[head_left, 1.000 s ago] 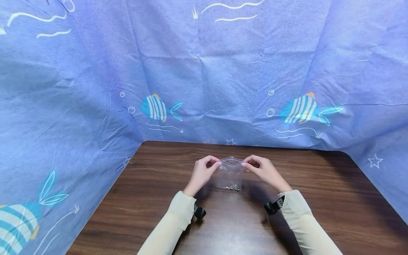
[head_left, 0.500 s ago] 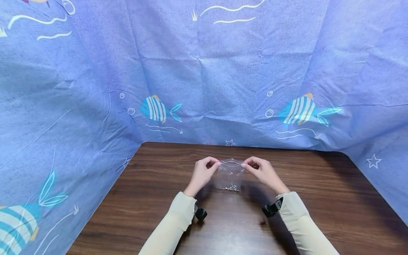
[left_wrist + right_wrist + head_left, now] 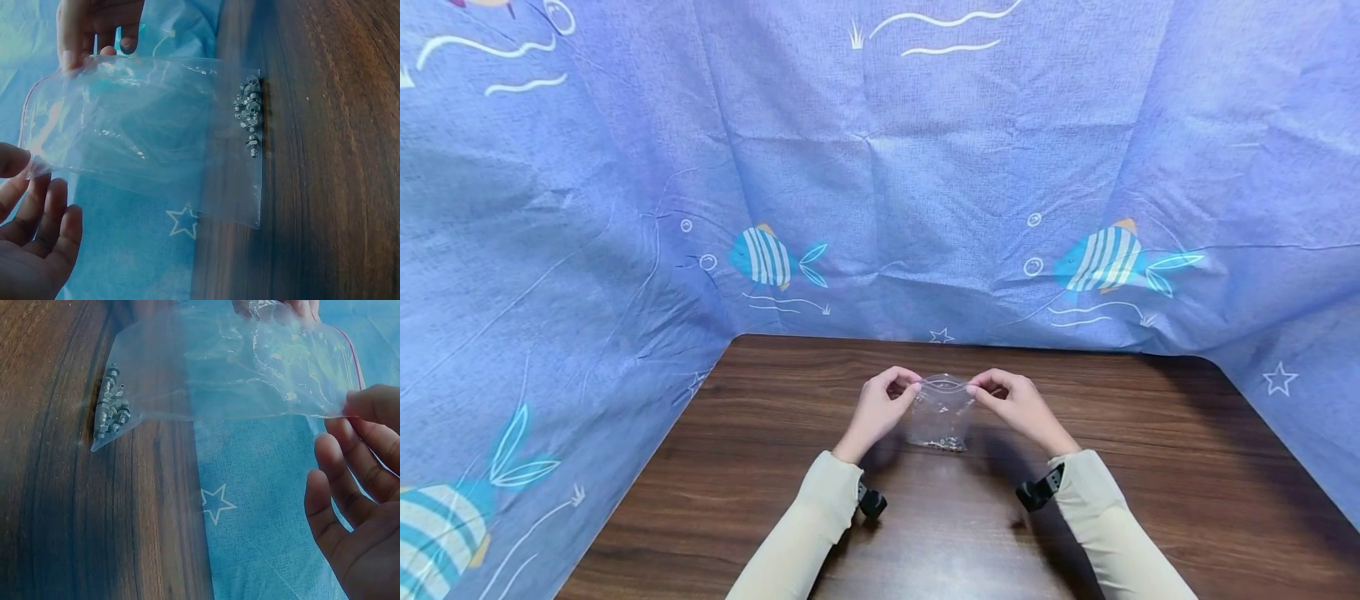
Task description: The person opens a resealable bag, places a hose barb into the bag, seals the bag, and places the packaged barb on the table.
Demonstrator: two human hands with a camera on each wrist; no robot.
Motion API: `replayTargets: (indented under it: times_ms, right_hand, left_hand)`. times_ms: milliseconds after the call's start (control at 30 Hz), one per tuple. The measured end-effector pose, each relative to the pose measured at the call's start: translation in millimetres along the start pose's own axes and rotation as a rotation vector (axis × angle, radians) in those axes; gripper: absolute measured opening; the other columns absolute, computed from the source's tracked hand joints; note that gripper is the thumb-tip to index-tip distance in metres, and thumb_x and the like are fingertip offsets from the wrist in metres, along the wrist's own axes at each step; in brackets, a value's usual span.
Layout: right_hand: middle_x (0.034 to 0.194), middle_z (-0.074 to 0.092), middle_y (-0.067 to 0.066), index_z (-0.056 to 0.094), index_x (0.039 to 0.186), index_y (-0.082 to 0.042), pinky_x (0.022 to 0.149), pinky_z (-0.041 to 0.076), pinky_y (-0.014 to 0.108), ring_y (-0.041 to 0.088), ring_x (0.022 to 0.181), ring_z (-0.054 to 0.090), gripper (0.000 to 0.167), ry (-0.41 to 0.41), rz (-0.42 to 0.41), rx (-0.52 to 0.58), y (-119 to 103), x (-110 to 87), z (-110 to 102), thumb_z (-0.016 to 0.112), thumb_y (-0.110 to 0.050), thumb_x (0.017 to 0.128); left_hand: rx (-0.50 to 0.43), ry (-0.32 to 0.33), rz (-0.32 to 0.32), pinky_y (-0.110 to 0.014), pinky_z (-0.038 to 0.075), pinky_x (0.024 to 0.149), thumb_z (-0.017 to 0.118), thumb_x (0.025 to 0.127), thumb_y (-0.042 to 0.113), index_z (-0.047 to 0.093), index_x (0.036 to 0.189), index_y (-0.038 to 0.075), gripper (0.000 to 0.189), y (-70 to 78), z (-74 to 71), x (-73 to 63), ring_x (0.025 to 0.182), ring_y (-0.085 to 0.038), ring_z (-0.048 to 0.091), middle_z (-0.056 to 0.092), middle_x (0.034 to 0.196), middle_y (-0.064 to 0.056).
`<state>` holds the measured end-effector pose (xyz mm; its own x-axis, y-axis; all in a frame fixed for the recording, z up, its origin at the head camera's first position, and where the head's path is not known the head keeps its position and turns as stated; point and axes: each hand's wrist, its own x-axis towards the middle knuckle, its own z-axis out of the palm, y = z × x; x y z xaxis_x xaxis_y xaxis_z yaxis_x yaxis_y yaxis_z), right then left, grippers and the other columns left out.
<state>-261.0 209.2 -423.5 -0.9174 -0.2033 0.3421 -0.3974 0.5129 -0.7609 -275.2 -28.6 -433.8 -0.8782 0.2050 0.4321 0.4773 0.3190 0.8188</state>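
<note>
Between both hands hangs a clear zip-lock bag (image 3: 942,415), its mouth parted slightly at the zip strip. Several small metal fittings (image 3: 251,112) lie gathered along the bag's bottom, which is at or just above the table; I cannot tell which. My left hand (image 3: 880,408) pinches the left top corner between thumb and finger. At the opposite corner my right hand (image 3: 1018,406) pinches the bag the same way. In the right wrist view, the metal fittings (image 3: 112,406) show through the plastic, and the other fingers of the right hand (image 3: 359,481) stay off the bag.
The brown wood-grain table (image 3: 760,467) carries the work. Behind it and to the left hangs a blue cloth (image 3: 940,208) printed with fish and stars, close against the table's back edge. Small black devices (image 3: 1040,492) sit at both wrists.
The hands keep their pinch on the bag's top corners. The bag shifts very slightly, and the metal fittings at its bottom have shifted a little.
</note>
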Motion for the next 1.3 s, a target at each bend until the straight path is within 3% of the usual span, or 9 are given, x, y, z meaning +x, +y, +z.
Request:
replayTargets:
  times_ms: [267, 600, 833, 1100, 1300]
  right_hand:
    - [0.080, 0.069, 0.002, 0.071, 0.091, -0.011, 0.060, 0.048, 0.023, 0.006, 0.065, 0.058, 0.012, -0.023, -0.019, 0.049, -4.5, 0.8, 1.9, 0.072, -0.022, 0.087]
    - [0.079, 0.069, 0.003, 0.071, 0.087, -0.010, 0.061, 0.048, 0.022, 0.004, 0.066, 0.056, 0.008, 0.013, -0.100, -0.002, -2.0, 3.6, 7.8, 0.071, -0.019, 0.087]
    - [0.080, 0.069, 0.001, 0.071, 0.088, -0.012, 0.060, 0.048, 0.023, 0.005, 0.065, 0.057, 0.008, 0.003, -0.072, -0.003, -2.7, 3.2, 7.0, 0.071, -0.020, 0.087]
    - [0.085, 0.070, 0.001, 0.072, 0.092, -0.012, 0.067, 0.051, 0.024, 0.005, 0.071, 0.060, 0.009, -0.029, -0.071, 0.015, -3.7, 3.8, 7.1, 0.071, -0.020, 0.087]
    - [0.085, 0.072, 0.001, 0.072, 0.092, -0.013, 0.068, 0.050, 0.024, 0.005, 0.072, 0.061, 0.010, -0.058, -0.076, 0.021, -4.2, 5.2, 9.3, 0.071, -0.023, 0.088]
  left_hand:
    - [0.044, -0.008, 0.019, -0.020, 0.047, 0.066, 0.068, 0.088, 0.014, 0.071, 0.090, 0.006, 0.009, 2.1, 2.2, 0.1, 0.071, -0.004, 0.054, 0.067, 0.085, -0.008]
    - [0.069, 0.025, 0.035, -0.018, 0.042, 0.062, 0.070, 0.087, 0.012, 0.072, 0.086, 0.004, 0.008, 6.5, 4.1, -0.5, 0.067, -0.005, 0.050, 0.066, 0.078, -0.008]
    - [0.061, 0.026, 0.018, -0.017, 0.043, 0.063, 0.070, 0.087, 0.011, 0.072, 0.087, 0.004, 0.007, 2.9, 4.4, -0.7, 0.067, -0.003, 0.050, 0.066, 0.078, -0.008]
    - [0.023, -0.022, 0.021, -0.019, 0.043, 0.063, 0.067, 0.087, 0.010, 0.070, 0.091, 0.004, 0.007, 5.3, 3.1, -0.5, 0.068, -0.005, 0.051, 0.067, 0.081, -0.009]
    - [0.057, -0.035, 0.039, -0.018, 0.043, 0.066, 0.069, 0.087, 0.012, 0.072, 0.090, 0.005, 0.009, 5.6, 5.4, -0.2, 0.073, -0.008, 0.054, 0.068, 0.085, -0.008]
